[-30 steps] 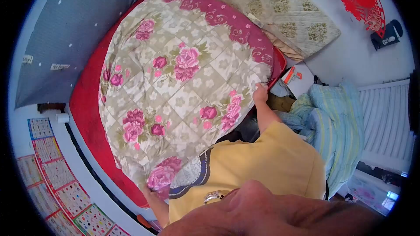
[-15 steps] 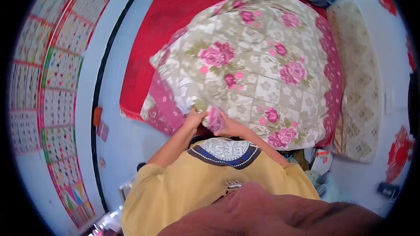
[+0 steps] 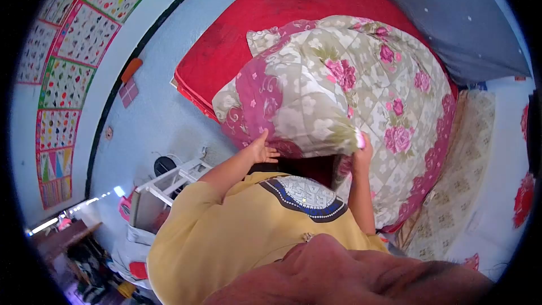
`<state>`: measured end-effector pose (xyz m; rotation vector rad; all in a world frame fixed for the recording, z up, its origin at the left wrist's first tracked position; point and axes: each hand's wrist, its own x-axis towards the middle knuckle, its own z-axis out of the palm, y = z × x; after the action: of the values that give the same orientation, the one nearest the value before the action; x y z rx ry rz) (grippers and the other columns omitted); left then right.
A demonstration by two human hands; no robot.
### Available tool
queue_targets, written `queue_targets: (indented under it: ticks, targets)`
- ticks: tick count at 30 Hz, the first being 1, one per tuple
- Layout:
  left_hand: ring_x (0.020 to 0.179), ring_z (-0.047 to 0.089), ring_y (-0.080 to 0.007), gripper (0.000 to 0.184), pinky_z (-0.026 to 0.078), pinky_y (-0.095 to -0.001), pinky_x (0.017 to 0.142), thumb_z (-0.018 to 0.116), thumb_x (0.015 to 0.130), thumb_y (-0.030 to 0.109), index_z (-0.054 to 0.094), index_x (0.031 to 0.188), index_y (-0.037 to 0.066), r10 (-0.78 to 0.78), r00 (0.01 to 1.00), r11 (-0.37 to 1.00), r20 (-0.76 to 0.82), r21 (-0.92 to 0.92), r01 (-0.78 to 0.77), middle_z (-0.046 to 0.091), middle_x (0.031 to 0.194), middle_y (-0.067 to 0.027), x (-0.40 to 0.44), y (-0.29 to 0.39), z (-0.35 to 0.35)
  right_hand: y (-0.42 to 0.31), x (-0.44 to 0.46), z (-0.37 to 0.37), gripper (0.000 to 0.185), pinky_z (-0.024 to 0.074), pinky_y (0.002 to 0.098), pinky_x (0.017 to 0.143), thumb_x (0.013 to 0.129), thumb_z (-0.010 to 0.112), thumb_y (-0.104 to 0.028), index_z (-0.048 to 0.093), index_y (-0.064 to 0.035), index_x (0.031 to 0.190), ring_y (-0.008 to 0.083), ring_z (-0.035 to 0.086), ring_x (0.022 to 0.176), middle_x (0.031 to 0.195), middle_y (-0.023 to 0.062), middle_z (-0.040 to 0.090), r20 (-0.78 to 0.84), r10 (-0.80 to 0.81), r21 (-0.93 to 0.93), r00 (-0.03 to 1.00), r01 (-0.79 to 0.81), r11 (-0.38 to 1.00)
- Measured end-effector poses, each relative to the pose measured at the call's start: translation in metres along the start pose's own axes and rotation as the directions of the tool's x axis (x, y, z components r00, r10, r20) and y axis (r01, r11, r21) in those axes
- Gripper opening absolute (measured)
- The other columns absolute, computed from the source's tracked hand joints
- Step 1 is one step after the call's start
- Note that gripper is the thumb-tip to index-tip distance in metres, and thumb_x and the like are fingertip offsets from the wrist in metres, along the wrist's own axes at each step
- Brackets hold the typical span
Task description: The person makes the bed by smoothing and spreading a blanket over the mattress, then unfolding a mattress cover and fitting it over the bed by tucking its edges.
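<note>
A floral quilt (image 3: 316, 93), cream and beige with pink flowers and a mauve border, lies bunched over a red-covered bed (image 3: 248, 22). My right hand (image 3: 363, 152) is closed on the quilt's near part, pulling a fold up from the bed. Below that lifted fold a dark gap shows. On the left, my left hand (image 3: 263, 149) is open with its fingers spread, beside the quilt's mauve border. Whether its fingertips touch the cloth I cannot tell.
A white metal-framed chair or stand (image 3: 178, 181) is at the left near my elbow. Picture charts (image 3: 68, 85) cover the left wall. A patterned cushion-like panel (image 3: 463, 175) leans along the right, and a grey curtain (image 3: 440, 17) hangs behind the bed.
My hands were close together gripping the quilt; now they are apart. The left has let go and opened, while the right has moved right with the cloth. The view has turned.
</note>
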<state>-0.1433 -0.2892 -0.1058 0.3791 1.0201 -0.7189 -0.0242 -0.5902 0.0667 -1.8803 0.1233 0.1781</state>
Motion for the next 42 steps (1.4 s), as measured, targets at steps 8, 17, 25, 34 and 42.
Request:
queue_targets:
  ticks: [8,17,25,34,42]
  targets:
    - [0.106,0.059,-0.0236,0.039,0.048,-0.0375,0.088,0.052,0.092,0.030,0.047,0.124,0.008,0.313,0.946,0.877,-0.083,0.409,-0.254,0.060,0.115,-0.0116,-0.042,0.037,-0.039,0.192,0.047,-0.119,0.030,0.0467,0.0453,0.075,0.078,0.058,-0.016,0.058,0.0000,0.103,0.0347,0.061,0.081,0.091,0.0189,0.064,-0.438,0.058,-0.751,0.897,-0.400,0.525]
    - [0.095,0.063,-0.0220,0.029,0.053,-0.0351,0.080,0.055,0.091,0.027,0.052,0.113,0.007,0.483,0.822,0.872,-0.304,0.074,-0.485,0.063,0.106,-0.0101,-0.108,0.096,-0.210,0.179,-0.017,0.101,0.029,0.0472,0.0458,0.076,0.085,0.055,-0.019,0.057,-0.0037,0.109,0.0391,0.060,0.088,0.095,0.0235,0.062,0.325,0.132,-0.643,0.936,0.116,0.757]
    - [0.082,0.065,-0.0216,0.028,0.053,-0.0351,0.070,0.051,0.090,0.026,0.056,0.108,0.006,0.577,0.687,0.815,-0.441,0.261,-0.517,0.065,0.098,-0.0110,-0.182,0.227,-0.388,0.104,0.000,0.352,0.029,0.0497,0.0431,0.075,0.085,0.056,-0.022,0.060,-0.0043,0.107,0.0345,0.064,0.087,0.092,0.0189,0.066,0.627,0.236,-0.561,0.743,0.219,0.798]
    - [0.061,0.061,-0.0174,0.019,0.048,-0.0320,0.055,0.054,0.082,0.020,0.064,0.085,0.005,0.686,0.434,0.719,-0.585,0.637,-0.277,0.064,0.071,-0.0074,-0.276,0.315,-0.569,0.019,-0.005,0.520,0.030,0.0504,0.0378,0.068,0.087,0.057,-0.024,0.060,-0.0046,0.109,0.0295,0.066,0.077,0.085,0.0160,0.067,0.727,0.296,-0.518,0.620,0.211,0.829]
    - [0.068,0.062,-0.0189,0.025,0.050,-0.0337,0.064,0.052,0.085,0.024,0.062,0.096,0.004,0.842,0.462,0.430,-0.280,0.864,-0.260,0.065,0.084,-0.0109,-0.281,0.302,-0.560,0.102,0.072,0.584,0.030,0.0509,0.0373,0.068,0.086,0.060,-0.028,0.061,-0.0044,0.105,0.0262,0.066,0.078,0.087,0.0160,0.067,0.850,0.277,-0.472,0.448,0.416,0.777]
